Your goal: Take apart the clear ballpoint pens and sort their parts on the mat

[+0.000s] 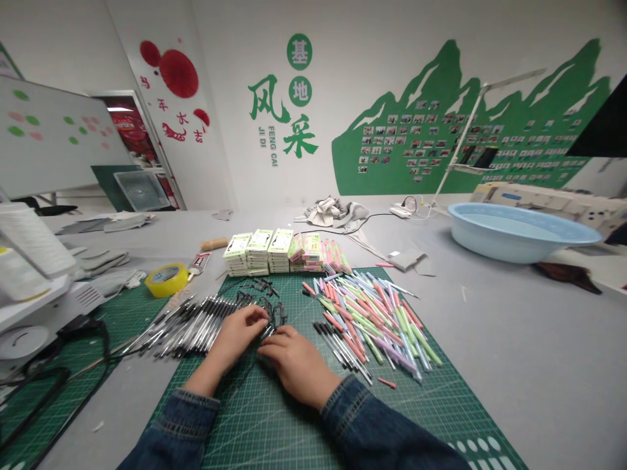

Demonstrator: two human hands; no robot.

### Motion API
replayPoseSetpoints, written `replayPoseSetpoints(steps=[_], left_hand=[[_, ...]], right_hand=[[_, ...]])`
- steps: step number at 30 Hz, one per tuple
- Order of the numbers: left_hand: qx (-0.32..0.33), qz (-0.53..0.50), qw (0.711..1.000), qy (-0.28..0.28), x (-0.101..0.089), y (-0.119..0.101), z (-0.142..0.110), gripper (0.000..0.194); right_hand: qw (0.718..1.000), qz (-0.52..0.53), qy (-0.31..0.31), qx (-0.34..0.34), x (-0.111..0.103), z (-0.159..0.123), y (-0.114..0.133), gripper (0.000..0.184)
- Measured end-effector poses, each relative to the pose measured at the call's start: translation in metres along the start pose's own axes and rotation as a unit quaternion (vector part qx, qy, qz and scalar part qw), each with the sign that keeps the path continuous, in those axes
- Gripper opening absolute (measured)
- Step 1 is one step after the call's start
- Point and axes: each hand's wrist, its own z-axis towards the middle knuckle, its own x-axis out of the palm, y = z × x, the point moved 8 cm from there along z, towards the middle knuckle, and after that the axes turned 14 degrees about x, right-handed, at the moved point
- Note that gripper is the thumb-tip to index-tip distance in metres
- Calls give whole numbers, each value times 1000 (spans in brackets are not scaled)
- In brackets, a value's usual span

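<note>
below, pens [365, 310] on green mat [264, 424]; white wall [235, 39] behind

Can't make out contents of the grip on left hand [242, 328] or right hand [300, 367], too close to a blurred tangle of black plastic parts [279, 314]. Can't separate those individually. Can't read fine print on stacked boxes [259, 241] or resolve wall photos [391, 140], too small. Get only part of denim sleeves [367, 411] and green cutting mat [264, 418], cropped at bottom; ditto whiteboard [53, 156] at left, black panel [605, 124] at right. Can't see sewing machine [548, 199] fully behind blue basin [514, 238].
</note>
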Motion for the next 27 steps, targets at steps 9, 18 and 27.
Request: replayPoseSetpoints(steps=[9, 18, 27], left_hand=[[15, 140, 980, 139, 5, -6, -7, 18], [11, 212, 960, 184, 6, -4, -13, 21], [-55, 285, 940, 181, 13, -12, -21, 6]], right_hand=[[939, -154, -85, 296, -44, -16, -91, 10], [928, -233, -62, 285, -36, -14, -85, 19], [921, -240, -68, 299, -29, -16, -87, 19]])
